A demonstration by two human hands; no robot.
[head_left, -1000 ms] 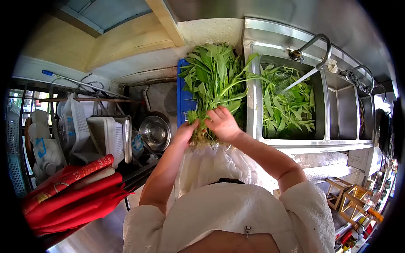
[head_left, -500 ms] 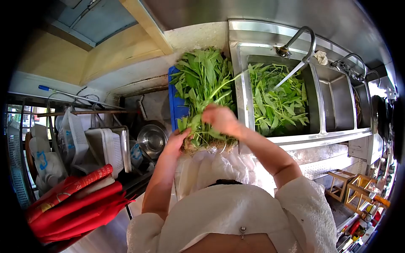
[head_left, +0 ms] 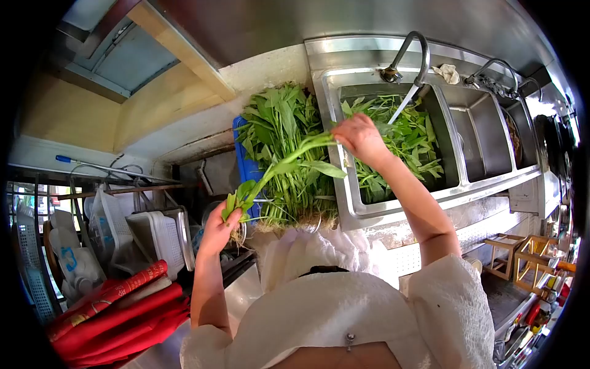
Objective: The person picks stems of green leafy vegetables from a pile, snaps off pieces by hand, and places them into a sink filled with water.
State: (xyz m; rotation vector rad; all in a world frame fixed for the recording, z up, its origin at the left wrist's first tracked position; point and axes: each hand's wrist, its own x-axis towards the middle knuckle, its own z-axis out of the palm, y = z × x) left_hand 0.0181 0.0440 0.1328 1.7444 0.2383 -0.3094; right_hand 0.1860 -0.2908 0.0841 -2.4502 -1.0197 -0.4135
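A few long stalks of leafy greens (head_left: pixel 284 165), apparently water spinach, stretch between my two hands. My left hand (head_left: pixel 216 226) is closed around their lower end, where thin roots dangle. My right hand (head_left: pixel 361 136) pinches the other end near the sink's left rim. Beneath the stalks, a thick pile of the same greens (head_left: pixel 289 120) lies in a blue crate (head_left: pixel 247 165), roots toward me. More cut greens (head_left: pixel 402 169) fill the left basin of the steel sink (head_left: pixel 345 195), where water (head_left: pixel 401 109) runs from a curved faucet (head_left: pixel 424 52).
Two further basins (head_left: pixel 479 132) continue to the right. White plastic baskets (head_left: pixel 157 230) and a red cloth or bag (head_left: pixel 123 313) crowd the left side. Wooden stools (head_left: pixel 507 252) stand low at the right. A wooden cabinet frame (head_left: pixel 184 49) juts out at upper left.
My hands have moved apart, the left one leftward off the pile and the right one toward the sink. The stalks are now drawn out between them. The view has shifted slightly.
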